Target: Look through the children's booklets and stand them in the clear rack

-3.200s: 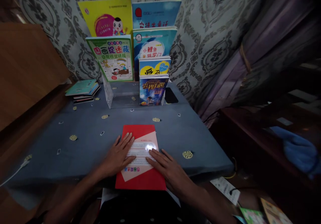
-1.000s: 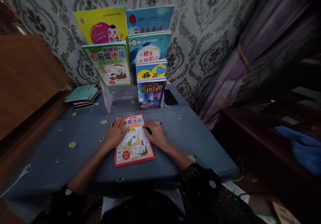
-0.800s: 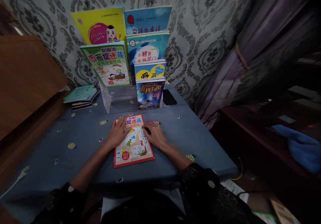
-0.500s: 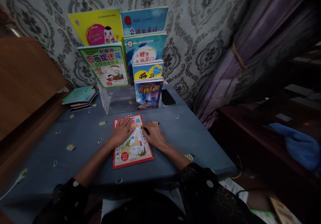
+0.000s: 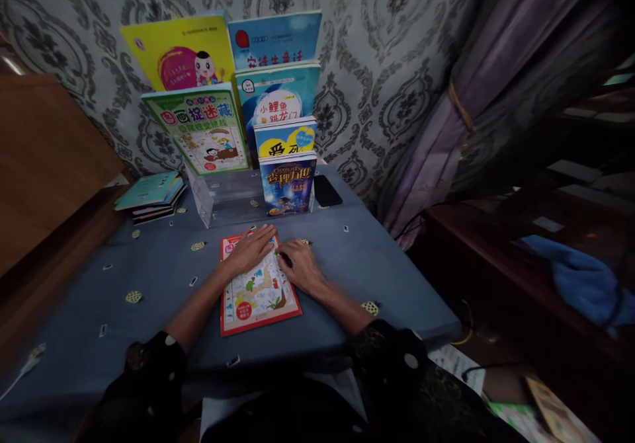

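Observation:
A thin picture book point(image 5: 258, 294) with a red border lies on the blue cloth in front of me, its cover up. My left hand point(image 5: 252, 249) rests flat across the upper part of the cover, fingers stretched out, hiding much of the title. At the book's upper right edge is my right hand point(image 5: 301, 264), fingers curled, with thumb and fingertips pinched on the edge.
Behind the book, a clear acrylic stand point(image 5: 228, 213) holds several upright books, a green one point(image 5: 203, 129) and a purple one point(image 5: 288, 184) among them. A black phone point(image 5: 326, 190) lies to its right, a book stack point(image 5: 151, 195) to its left.
My left hand has slid right across the cover, uncovering the title's left end and covering its right end. My right hand stays at the book's right edge. The view has shifted slightly.

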A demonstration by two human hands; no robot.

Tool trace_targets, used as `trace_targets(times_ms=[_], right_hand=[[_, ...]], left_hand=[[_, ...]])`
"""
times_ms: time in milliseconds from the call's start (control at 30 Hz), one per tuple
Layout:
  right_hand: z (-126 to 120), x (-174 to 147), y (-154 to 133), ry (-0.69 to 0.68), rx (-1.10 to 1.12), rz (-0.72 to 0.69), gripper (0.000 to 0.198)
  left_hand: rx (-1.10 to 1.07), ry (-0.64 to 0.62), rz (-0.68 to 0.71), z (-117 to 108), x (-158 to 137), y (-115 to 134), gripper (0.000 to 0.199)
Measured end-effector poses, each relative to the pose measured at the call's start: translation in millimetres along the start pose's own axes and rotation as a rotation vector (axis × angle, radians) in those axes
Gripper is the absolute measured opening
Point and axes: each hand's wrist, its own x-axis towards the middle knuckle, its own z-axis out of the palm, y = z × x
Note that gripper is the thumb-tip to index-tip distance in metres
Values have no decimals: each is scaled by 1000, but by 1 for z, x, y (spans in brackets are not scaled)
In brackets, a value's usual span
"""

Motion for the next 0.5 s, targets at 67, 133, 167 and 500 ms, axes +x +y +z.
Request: trace_targets(times_ms=[67,133,167,500], right_hand=[[0,-2,-2,-10,-24,-15,24],[1,-4,-4,-23,-61,-46,29],[2,-6,-6,-32,-82,-64,32],[1,15,-5,-217,-138,-40,45]], left_hand=[[-2,21,0,0,2,-1,50],[-7,37,4,1,2,-2,50],[-12,44,6,2,2,-3,50],[-85,108,-16,14,3,-15,54]])
